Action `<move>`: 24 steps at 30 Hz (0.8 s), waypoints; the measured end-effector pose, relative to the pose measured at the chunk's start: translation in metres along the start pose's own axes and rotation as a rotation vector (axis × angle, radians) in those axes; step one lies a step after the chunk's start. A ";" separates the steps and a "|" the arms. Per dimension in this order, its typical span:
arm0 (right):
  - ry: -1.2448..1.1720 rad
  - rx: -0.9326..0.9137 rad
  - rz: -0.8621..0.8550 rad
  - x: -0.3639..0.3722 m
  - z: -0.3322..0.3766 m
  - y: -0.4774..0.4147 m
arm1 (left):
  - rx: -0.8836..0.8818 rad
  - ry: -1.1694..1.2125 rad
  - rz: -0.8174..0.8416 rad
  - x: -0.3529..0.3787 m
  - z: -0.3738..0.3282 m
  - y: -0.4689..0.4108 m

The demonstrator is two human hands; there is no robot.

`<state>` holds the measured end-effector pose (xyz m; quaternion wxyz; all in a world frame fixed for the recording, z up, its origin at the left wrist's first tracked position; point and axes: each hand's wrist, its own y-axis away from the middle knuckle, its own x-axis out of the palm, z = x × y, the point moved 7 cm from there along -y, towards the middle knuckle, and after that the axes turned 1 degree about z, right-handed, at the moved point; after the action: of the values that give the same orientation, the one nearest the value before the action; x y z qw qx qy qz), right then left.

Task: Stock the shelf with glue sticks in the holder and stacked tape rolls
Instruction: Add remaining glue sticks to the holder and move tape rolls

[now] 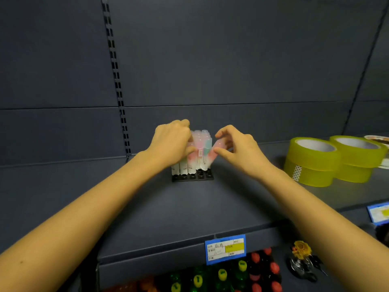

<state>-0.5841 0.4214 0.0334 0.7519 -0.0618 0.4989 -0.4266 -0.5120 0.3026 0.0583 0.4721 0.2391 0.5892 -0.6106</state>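
Seating pastel, translucent-capped glue sticks (200,144) into a small black socketed plastic holder (192,177), midway along the dark grey metal shelf (189,209). Gripping the standing cluster with the left hand (170,142); apparently pinching one tilted stick (209,159) at the cluster's right end with the right hand (239,149), though blurred. Leaving near-row sockets unfilled. Finished already: yellow-green tape rolls (313,163), stacked in two piles far right.

A blue price label (225,249) sits at 6 o'clock, with yellow- and red-capped bottles (222,274) below it. A slotted upright (116,81) stands at 11 o'clock.
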 end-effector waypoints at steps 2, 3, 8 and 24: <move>-0.006 -0.005 0.025 0.007 -0.002 -0.009 | 0.031 -0.056 0.031 0.005 -0.003 0.000; -0.004 -0.011 0.038 0.010 -0.002 -0.012 | 0.035 -0.074 0.043 0.007 -0.003 0.000; 0.043 -0.061 0.106 0.022 -0.002 -0.023 | 0.021 -0.053 0.077 0.008 0.002 0.002; 0.546 -0.273 0.333 0.015 0.032 -0.041 | -0.393 0.043 -0.051 -0.022 0.058 0.053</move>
<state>-0.5801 0.3748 0.0600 0.6346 0.0367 0.7375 -0.2281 -0.4420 0.2620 0.0618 0.4812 0.1405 0.7129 -0.4904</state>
